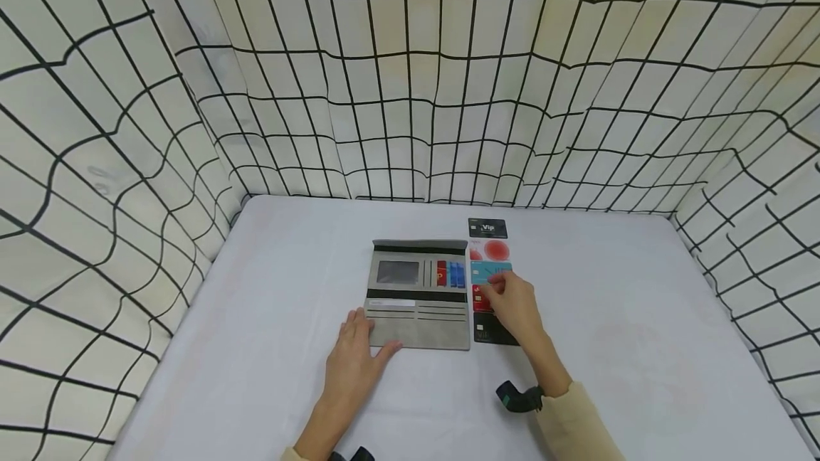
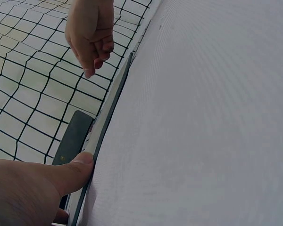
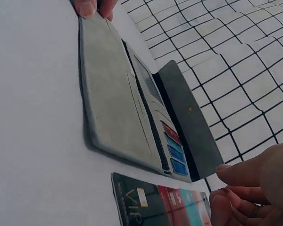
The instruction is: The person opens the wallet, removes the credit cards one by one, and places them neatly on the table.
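An open grey bifold wallet (image 1: 442,335) lies flat on the white table. Its upper part has a clear window (image 1: 398,272) and slots with a red card (image 1: 441,274) and blue cards (image 1: 457,275). My left hand (image 1: 349,361) rests at its lower left corner, thumb on the front edge, fingers extended along the left side. Right of the wallet, cards lie in a column: black (image 1: 488,228), white with red circles (image 1: 496,250), teal (image 1: 480,273), red (image 1: 477,299) and black VIP (image 1: 493,329). Over the teal and red ones is my right hand (image 1: 515,304), fingers loosely bent, nothing visible between them.
Black-lined netting (image 1: 416,91) over pale walls surrounds the table (image 1: 275,269) at the back and sides. A small black wrist camera (image 1: 520,398) sits on the right wrist. The wallet's flap (image 3: 188,110) stands raised at its far side.
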`<move>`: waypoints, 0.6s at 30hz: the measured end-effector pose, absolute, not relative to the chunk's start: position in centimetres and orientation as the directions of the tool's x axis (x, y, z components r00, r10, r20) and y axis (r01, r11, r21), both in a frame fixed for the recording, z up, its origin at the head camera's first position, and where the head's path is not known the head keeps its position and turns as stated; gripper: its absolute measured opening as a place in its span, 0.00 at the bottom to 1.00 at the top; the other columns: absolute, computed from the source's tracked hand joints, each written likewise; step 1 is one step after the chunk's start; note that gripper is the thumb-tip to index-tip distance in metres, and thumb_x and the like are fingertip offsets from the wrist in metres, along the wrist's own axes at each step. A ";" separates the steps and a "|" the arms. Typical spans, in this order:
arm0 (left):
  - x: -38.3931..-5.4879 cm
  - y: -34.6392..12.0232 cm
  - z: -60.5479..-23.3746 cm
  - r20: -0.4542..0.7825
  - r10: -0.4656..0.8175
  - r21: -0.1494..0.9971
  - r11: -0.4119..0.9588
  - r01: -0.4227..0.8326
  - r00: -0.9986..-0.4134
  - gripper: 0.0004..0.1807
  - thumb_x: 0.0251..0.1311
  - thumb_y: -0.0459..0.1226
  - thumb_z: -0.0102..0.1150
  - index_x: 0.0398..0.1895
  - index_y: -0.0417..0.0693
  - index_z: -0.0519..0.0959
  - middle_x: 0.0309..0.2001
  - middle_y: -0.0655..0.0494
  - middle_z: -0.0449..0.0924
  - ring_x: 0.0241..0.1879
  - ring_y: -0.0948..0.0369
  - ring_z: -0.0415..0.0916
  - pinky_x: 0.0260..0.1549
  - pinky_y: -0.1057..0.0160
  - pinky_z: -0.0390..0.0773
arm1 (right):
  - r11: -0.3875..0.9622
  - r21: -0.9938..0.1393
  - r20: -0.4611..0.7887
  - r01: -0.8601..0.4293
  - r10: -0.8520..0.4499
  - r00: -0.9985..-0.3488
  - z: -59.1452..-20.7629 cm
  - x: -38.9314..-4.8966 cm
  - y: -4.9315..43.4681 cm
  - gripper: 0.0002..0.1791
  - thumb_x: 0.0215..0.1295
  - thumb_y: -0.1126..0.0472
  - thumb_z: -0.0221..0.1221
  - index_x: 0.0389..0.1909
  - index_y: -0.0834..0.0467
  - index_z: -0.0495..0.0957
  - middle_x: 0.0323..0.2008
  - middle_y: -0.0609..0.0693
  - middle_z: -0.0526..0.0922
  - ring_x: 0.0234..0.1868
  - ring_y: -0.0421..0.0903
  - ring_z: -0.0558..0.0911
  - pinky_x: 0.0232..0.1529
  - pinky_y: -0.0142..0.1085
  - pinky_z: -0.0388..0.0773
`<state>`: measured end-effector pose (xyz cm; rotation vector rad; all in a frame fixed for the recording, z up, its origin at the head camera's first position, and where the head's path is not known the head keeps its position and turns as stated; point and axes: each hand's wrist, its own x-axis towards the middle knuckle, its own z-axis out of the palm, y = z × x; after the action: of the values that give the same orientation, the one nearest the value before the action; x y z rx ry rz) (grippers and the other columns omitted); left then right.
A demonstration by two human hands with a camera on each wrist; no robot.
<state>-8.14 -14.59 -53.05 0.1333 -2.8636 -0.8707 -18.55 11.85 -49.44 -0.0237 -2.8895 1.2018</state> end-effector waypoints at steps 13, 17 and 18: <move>-8.1 -14.6 -53.0 0.126 -0.127 0.561 0.827 -0.035 -0.984 0.38 0.57 0.53 0.70 0.60 0.32 0.74 0.70 0.30 0.66 0.72 0.37 0.62 0.66 0.37 0.69 | 0.634 -0.770 -0.012 -0.072 -0.126 -0.992 -49.9 -21.8 8.1 0.14 0.68 0.62 0.64 0.48 0.67 0.79 0.33 0.58 0.85 0.20 0.42 0.78 0.23 0.29 0.81; -8.1 -14.7 -53.0 0.143 -0.123 0.560 0.828 -0.022 -0.982 0.40 0.57 0.53 0.70 0.61 0.30 0.73 0.69 0.30 0.67 0.72 0.37 0.63 0.66 0.38 0.70 | 0.600 -0.797 -0.024 -0.070 -0.147 -0.989 -50.0 -22.3 7.2 0.13 0.67 0.64 0.64 0.48 0.68 0.79 0.34 0.59 0.85 0.21 0.42 0.79 0.26 0.30 0.84; -8.1 -14.7 -53.1 0.145 -0.122 0.558 0.830 -0.021 -0.982 0.41 0.57 0.53 0.70 0.62 0.30 0.72 0.69 0.30 0.67 0.72 0.37 0.63 0.66 0.38 0.70 | 0.593 -0.802 -0.025 -0.070 -0.151 -0.988 -50.1 -22.4 7.0 0.13 0.67 0.65 0.64 0.47 0.69 0.79 0.34 0.60 0.85 0.21 0.42 0.80 0.26 0.31 0.84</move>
<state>-8.06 -14.68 -53.08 0.1120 -2.8365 -0.8617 -22.41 7.00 -50.06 0.2003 -2.8839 1.4459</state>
